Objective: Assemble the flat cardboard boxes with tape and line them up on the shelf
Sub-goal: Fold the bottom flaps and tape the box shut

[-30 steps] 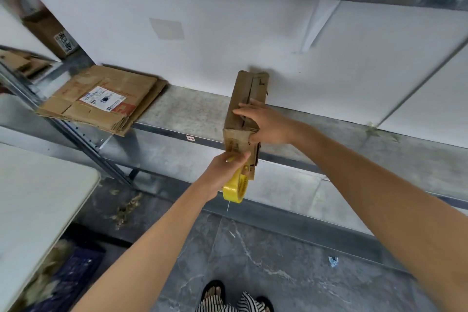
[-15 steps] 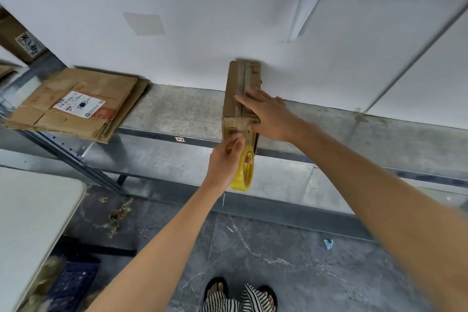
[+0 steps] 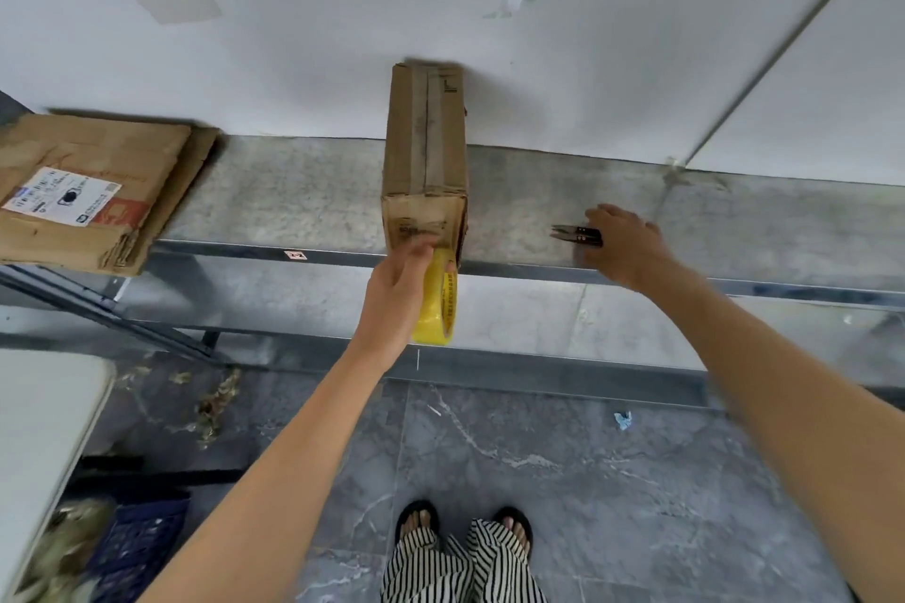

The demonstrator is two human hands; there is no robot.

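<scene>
Now off the box (image 3: 425,147), the right hand (image 3: 629,245) reaches the snips (image 3: 573,234), grip unclear; the left hand (image 3: 392,304) clutches the tape roll (image 3: 438,309), so cutting likely follows.

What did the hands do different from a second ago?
The right hand let go of the box and moved right along the shelf to the small black snips. The left hand still holds the yellow tape roll at the box's near end. The box and the flat cardboard stack stayed put.
</scene>
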